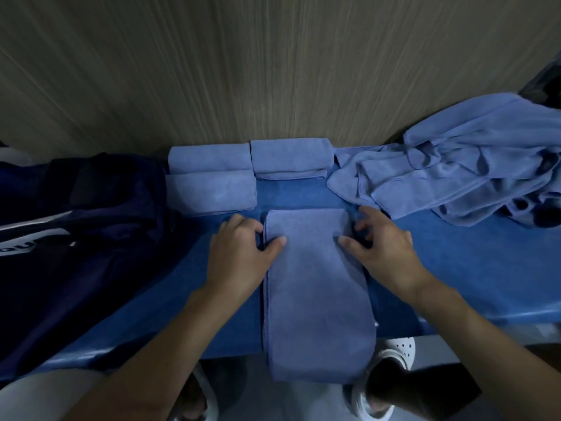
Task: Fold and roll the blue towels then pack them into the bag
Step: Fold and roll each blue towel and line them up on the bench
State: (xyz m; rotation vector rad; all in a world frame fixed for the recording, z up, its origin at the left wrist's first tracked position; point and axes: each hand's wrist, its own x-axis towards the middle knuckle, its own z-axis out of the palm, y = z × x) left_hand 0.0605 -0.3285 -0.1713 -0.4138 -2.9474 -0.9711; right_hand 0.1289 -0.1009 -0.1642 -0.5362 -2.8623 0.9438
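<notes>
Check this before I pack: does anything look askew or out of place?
The folded towel hangs off the table's near edge, and a crumpled pile of unfolded towels sprawls at the right.

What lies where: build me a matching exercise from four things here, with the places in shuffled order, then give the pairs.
1. long folded towel
2. rolled towels
3. loose towel heap
4. dark bag

A. crumpled, at the right
B. at the left
C. along the wall, at the far edge
D. in the middle, pinched by the left hand and right hand

Pairs: 1-D, 2-C, 3-A, 4-B
</notes>
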